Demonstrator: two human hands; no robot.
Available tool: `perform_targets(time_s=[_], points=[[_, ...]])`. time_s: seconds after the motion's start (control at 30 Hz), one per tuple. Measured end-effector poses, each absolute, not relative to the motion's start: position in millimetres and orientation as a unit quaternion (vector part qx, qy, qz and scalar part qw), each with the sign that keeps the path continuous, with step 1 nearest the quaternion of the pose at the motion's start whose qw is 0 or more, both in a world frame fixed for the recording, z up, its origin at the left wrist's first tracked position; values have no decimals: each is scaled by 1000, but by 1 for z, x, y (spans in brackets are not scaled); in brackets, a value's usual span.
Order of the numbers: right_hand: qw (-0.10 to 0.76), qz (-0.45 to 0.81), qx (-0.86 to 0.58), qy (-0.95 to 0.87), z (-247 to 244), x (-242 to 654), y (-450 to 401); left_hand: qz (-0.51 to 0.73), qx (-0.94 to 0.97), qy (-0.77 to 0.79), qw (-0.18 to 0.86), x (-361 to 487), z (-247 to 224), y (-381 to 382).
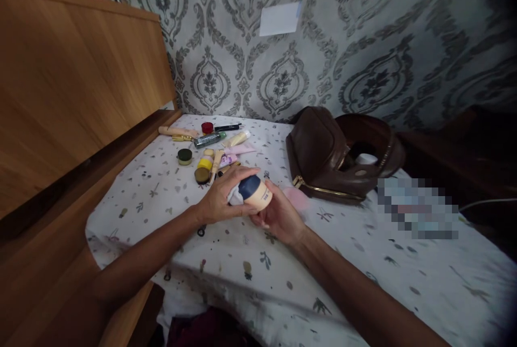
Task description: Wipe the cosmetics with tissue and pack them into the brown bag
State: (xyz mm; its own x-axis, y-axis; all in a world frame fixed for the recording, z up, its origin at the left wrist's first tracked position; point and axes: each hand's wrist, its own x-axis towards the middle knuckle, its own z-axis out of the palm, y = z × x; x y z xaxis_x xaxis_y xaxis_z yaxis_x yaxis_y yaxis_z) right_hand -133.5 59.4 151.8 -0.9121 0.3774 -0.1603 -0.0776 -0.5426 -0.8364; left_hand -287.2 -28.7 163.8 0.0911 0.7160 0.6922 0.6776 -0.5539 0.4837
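Note:
My left hand (pixel 220 196) is closed round a small container (pixel 258 193) with a dark blue top and a cream base, and a whitish cloth (pixel 235 196) is bunched between palm and container. My right hand (pixel 280 217) has its fingers curled against the container's cream end, from the right. Both hands are above the patterned white cloth cover. Just behind them lie a yellow-lidded jar (pixel 204 164), a brown-lidded jar (pixel 202 175) and several tubes (pixel 238 148).
An open brown bag (pixel 323 158) with a white item (pixel 367 159) inside stands at the back right. Further back left are a red-lidded jar (pixel 207 127), a green bottle (pixel 209 139) and a dark-lidded jar (pixel 184 157). A wooden cabinet (pixel 81 61) borders the left.

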Motion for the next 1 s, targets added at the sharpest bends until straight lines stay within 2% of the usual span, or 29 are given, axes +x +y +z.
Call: perform_targets(time_s=[0.17, 0.33, 0.63, 0.8, 1.0], points=[[102, 868, -159, -459, 148, -136, 60, 481, 734, 480, -7, -285, 164, -30], [107, 862, -166, -468, 147, -136, 58, 484, 720, 497, -10, -281, 166, -34], [218, 809, -128, -531, 144, -137, 54, 497, 680, 539, 8, -279, 166, -33], [282, 711, -144, -628, 143, -136, 56, 510, 649, 565, 19, -280, 166, -31], [301, 652, -165, -676, 143, -135, 61, 514, 628, 582, 56, -281, 166, -27]])
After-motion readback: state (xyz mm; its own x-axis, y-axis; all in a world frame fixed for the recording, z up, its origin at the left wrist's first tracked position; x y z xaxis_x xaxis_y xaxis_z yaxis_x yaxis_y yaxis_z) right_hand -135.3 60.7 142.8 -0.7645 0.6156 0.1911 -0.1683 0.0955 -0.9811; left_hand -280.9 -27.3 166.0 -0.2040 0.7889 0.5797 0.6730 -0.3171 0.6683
